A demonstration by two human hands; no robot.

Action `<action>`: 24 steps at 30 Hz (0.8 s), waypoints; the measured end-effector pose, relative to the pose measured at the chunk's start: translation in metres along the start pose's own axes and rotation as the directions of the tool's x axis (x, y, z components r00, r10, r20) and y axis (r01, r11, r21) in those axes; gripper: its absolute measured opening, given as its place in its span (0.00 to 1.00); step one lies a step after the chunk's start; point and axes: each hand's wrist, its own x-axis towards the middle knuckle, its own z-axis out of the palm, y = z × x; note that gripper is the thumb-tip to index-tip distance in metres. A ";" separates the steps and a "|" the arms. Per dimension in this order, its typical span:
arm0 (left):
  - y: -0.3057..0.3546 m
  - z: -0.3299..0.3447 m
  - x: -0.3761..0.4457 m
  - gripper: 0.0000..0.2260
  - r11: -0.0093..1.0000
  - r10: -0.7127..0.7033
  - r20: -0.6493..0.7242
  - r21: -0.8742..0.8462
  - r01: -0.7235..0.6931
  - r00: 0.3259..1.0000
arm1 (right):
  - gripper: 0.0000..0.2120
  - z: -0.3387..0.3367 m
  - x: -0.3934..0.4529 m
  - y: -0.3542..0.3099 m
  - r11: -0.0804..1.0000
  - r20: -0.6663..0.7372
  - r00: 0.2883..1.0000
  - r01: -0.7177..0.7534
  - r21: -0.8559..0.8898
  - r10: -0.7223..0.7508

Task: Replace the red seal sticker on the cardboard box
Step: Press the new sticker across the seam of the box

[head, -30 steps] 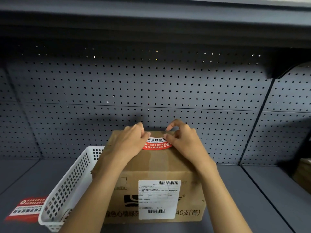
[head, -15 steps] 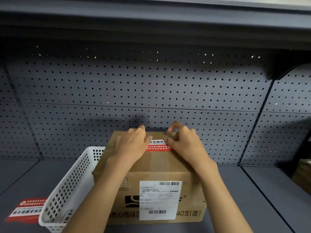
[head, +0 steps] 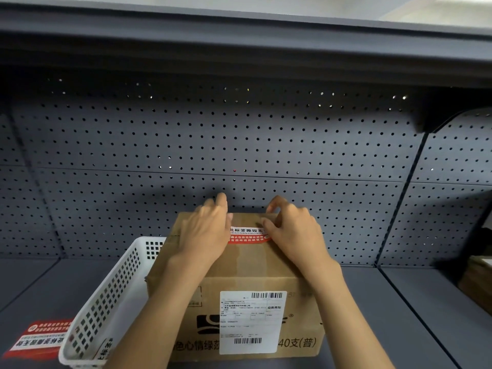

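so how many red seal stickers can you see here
3, maybe: one on the cardboard box top between both hands, one on the shelf far left, and seemingly one inside the white basket, mostly hidden.

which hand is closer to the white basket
Left. The left hand rests on the box top on the side by the white basket; the right hand is on the far side, past the red sticker.

Dark grey pegboard back wall (head: 239, 145) beyond the hands, pinpricks of light through some holes. Grey shelf (head: 399, 315) below – another shelf (head: 239, 35) overhead. Vertical upright (head: 399, 209) off to the right.
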 end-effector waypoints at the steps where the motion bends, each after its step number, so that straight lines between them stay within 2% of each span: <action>1: 0.002 -0.001 -0.001 0.10 1.000 0.004 -0.026 0.005 -0.004 1.000 | 0.12 -0.001 -0.001 -0.004 0.999 -0.020 1.000 0.008 -0.032 -0.008; 3: 0.011 -0.003 -0.005 0.13 0.999 0.030 0.003 0.037 -0.030 1.000 | 0.17 0.001 -0.002 -0.017 0.996 -0.036 0.999 0.013 -0.086 -0.017; 6: 0.024 0.001 -0.008 0.17 0.994 0.047 0.128 0.089 -0.059 0.991 | 0.21 0.012 -0.002 -0.034 0.991 0.064 0.997 -0.040 -0.125 0.048; 11: 0.023 0.005 -0.006 0.18 0.997 -0.049 0.245 0.068 0.033 0.968 | 0.22 0.025 0.002 -0.035 0.972 0.206 0.965 -0.118 -0.205 0.161; 16: 0.019 0.005 0.000 0.20 0.995 -0.082 0.262 0.070 0.066 0.961 | 0.22 0.023 0.005 -0.034 0.953 0.265 0.943 -0.124 -0.278 0.200; 24: -0.006 -0.002 -0.002 0.17 0.989 -0.118 0.240 0.118 0.092 0.964 | 0.20 0.008 0.001 -0.010 0.950 0.212 0.956 -0.139 -0.279 0.202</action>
